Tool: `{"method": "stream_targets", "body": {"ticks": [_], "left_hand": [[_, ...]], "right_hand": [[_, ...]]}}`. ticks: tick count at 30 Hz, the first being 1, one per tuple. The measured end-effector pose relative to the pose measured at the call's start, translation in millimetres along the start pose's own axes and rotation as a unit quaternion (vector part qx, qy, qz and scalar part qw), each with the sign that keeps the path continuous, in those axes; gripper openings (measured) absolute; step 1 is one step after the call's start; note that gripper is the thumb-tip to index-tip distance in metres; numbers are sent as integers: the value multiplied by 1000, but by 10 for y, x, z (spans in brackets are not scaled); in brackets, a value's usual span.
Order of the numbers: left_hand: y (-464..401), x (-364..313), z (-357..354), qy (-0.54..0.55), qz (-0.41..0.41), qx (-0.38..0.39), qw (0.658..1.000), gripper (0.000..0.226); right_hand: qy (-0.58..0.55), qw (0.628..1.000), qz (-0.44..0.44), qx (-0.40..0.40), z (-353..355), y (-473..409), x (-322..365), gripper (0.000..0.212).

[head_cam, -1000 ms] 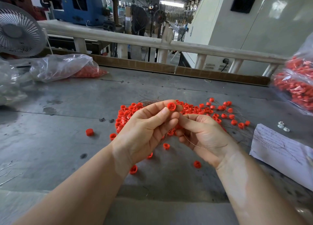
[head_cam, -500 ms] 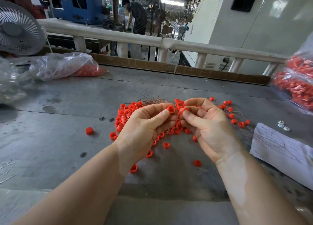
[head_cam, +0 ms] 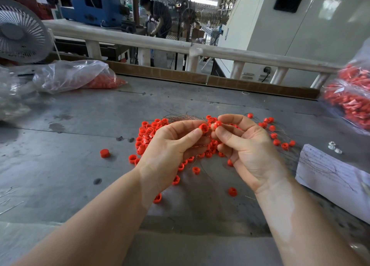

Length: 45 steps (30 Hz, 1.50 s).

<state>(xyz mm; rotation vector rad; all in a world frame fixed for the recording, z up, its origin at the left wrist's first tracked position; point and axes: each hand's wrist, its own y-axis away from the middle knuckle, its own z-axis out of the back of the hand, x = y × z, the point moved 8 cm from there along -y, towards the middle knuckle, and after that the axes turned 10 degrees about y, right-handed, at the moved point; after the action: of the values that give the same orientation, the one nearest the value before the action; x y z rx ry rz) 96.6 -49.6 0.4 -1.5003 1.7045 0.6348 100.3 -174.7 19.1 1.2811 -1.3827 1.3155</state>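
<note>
- The left hand (head_cam: 172,149) pinches a red cap (head_cam: 203,128) between its thumb and first finger, up above the grey table (head_cam: 60,165).
- The right hand (head_cam: 246,149) pinches a small red cap (head_cam: 217,123) with its fingertips, just beside the first one. It is hard to tell if the two touch.
- A pile of red caps (head_cam: 148,133) lies on the table under both hands, with thin wires (head_cam: 184,116) at its far edge.
- A white paper (head_cam: 330,175) lies off to the right.
</note>
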Motion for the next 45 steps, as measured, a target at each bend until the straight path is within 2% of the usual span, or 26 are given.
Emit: {"method": "stream_targets", "body": {"ticks": [5, 13, 21, 28, 34, 45], "left_hand": [[-9, -1, 11, -1, -5, -4, 1000, 14], [-19, -8, 31, 11, -16, -4, 1000, 22], [-38, -40, 59, 33, -39, -19, 999, 25], [-28, -39, 14, 40, -38, -3, 998, 28], [-25, -43, 8, 38, -53, -7, 998, 23], [-9, -63, 17, 14, -70, -13, 997, 19]], "right_hand": [[-9, 1000, 2, -11, 22, -2, 0, 21], [-19, 1000, -1, -10, -8, 1, -10, 13], [74, 993, 89, -26, -16, 27, 110, 5], [218, 956, 184, -69, -28, 77, 252, 22], [273, 930, 227, -98, -50, 116, 303, 21], [315, 907, 251, -123, -97, 169, 347, 15]]}}
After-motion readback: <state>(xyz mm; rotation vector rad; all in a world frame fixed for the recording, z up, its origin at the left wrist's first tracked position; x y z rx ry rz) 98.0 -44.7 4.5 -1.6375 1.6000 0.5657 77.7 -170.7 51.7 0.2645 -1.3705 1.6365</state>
